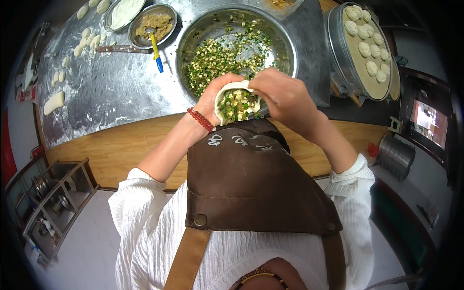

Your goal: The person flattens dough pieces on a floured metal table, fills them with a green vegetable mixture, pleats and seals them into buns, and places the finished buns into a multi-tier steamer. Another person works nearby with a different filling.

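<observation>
My left hand [209,98] cups a round dough wrapper [219,102] whose middle is heaped with chopped green and pale yellow filling [237,105]. At the wrapper's far right rim, the fingertips of my right hand [281,90] pinch the dough edge, which looks gathered there. The near side of the wrapper is still flat and uncovered. Just beyond both hands stands a large steel bowl [291,47] holding more of the same filling [210,58]. A spoon's bowl seems to lie in it near my fingers, mostly hidden.
Left of the bowl are a small metal bowl [173,30] of tan paste with a yellow-and-blue-handled utensil [156,54], a bowl of white flour [127,12], a rolling pin [123,48] and dough pieces [95,41]. A steamer [331,47] with several shaped buns [364,49] stands right.
</observation>
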Demonstrator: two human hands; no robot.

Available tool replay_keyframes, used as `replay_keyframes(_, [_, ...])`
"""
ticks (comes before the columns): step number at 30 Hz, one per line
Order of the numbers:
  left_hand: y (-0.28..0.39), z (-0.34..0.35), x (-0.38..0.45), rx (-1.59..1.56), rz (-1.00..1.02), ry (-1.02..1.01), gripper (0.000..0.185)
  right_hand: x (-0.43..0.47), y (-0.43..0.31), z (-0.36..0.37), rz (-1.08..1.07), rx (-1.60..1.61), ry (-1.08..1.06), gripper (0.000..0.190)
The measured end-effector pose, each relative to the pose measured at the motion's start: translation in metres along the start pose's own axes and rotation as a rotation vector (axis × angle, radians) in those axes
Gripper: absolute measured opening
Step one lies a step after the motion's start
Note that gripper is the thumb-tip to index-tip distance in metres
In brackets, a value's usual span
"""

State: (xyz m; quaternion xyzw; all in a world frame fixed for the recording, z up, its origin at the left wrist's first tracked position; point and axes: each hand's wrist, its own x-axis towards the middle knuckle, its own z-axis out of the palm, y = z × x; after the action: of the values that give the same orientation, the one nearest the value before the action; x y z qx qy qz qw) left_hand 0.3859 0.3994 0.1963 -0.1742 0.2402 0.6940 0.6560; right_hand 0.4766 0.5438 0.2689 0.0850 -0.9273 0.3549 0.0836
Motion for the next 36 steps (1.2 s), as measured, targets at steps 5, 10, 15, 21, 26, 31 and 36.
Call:
replay_keyframes(5, [0.002, -0.006, 0.009, -0.010, -0.047, -0.022, 0.022, 0.001, 0.003, 0.010, -0.128, -0.113, -0.027, 0.022])
replay_keyframes(10, [0.006, 0.001, 0.002, 0.088, -0.028, 0.078, 0.021, 0.000, -0.006, 0.003, -0.161, -0.093, 0.031, 0.019])
replay_keyframes(15, [0.019, 0.006, -0.002, 0.073, -0.081, 0.018, 0.045, 0.013, 0.014, 0.007, -0.116, -0.164, 0.003, 0.014])
replay_keyframes(21, [0.005, 0.005, 0.002, -0.078, 0.009, 0.069, 0.041, 0.009, 0.022, 0.009, 0.002, -0.021, 0.081, 0.012])
replay_keyframes(26, [-0.001, 0.009, 0.002, 0.023, 0.098, 0.157, 0.030, 0.011, 0.023, 0.015, 0.128, 0.069, 0.114, 0.008])
replay_keyframes(31, [-0.001, -0.004, 0.004, 0.044, 0.002, 0.160, 0.027, 0.003, 0.017, 0.011, 0.076, 0.068, 0.023, 0.011])
replay_keyframes(36, [-0.010, 0.013, 0.000, 0.153, 0.180, 0.324, 0.023, 0.004, 0.010, 0.022, 0.146, 0.077, 0.012, 0.016])
